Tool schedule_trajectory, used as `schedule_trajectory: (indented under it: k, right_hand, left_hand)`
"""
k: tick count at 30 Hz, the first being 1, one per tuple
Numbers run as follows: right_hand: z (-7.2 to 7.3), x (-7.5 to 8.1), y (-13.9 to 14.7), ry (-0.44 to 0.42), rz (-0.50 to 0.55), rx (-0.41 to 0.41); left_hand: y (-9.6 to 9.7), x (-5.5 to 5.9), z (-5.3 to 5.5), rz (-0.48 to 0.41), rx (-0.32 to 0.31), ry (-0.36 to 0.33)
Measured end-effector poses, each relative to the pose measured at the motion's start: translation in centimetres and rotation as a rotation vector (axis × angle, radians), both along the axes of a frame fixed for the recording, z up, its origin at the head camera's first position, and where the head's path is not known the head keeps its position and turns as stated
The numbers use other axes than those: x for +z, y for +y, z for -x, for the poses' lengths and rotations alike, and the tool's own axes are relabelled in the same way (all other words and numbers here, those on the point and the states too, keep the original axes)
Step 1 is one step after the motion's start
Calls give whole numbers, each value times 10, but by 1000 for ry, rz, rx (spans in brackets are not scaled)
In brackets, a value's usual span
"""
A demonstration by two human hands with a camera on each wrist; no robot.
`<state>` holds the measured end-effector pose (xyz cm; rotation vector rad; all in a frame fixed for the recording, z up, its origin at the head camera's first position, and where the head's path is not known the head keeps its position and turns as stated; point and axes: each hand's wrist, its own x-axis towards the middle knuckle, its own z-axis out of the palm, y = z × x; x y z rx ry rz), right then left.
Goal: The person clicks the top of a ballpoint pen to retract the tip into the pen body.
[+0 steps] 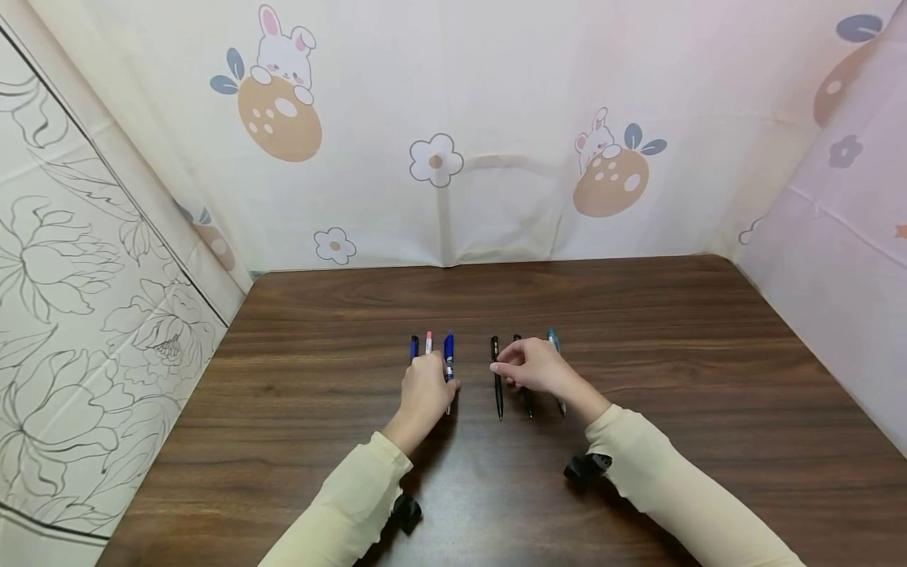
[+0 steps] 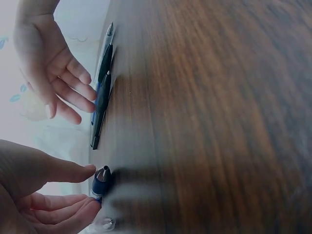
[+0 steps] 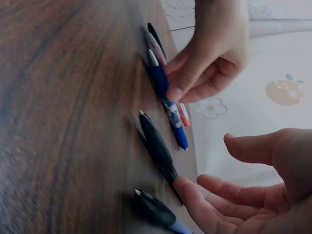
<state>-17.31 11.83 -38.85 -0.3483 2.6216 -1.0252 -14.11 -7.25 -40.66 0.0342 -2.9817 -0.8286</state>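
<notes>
Six pens lie in two groups on the table. My left hand (image 1: pixel 423 387) is over the left group, thumb and fingers pinching a blue pen (image 3: pixel 171 114). Beside that pen lie a white pen with a pink end (image 1: pixel 428 340) and a dark blue pen (image 1: pixel 414 345), partly hidden by the hand. My right hand (image 1: pixel 534 366) hovers at the right group with fingers loosely bent and thumb apart. One fingertip meets or nearly meets a black pen (image 3: pixel 157 146). A second black pen (image 1: pixel 528 405) and a pen with a light blue end (image 1: pixel 553 339) are partly covered by this hand.
The brown wood-grain table (image 1: pixel 319 315) ends at a pale curtain (image 1: pixel 510 213) printed with rabbits and flowers. More printed cloth (image 1: pixel 85 299) hangs on the left. A black wrist camera (image 1: pixel 586 468) sits under the right sleeve, another (image 1: pixel 407 513) under the left.
</notes>
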Motion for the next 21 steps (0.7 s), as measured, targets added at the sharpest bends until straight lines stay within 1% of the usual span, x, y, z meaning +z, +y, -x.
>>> schedule_trajectory:
  k: [2, 5, 9, 15, 18, 21]
  right_hand:
    - [-1, -1, -3, 20, -24, -9]
    - [-4, -2, -7, 61, -79, -19]
    - [-7, -2, -11, 93, -128, -46]
    - [-11, -3, -17, 92, -176, -88]
    - [-12, -3, -20, 77, -200, -93]
    - [-12, -5, -22, 79, -228, -91]
  left_hand:
    - [0, 0, 0, 6, -2, 11]
    - [0, 1, 0, 10, -2, 7]
    - [1, 2, 0, -13, -5, -24]
    - [1, 2, 1, 19, -1, -8]
    - [0, 1, 1, 16, 0, -5]
    - [0, 1, 1, 11, 1, -6]
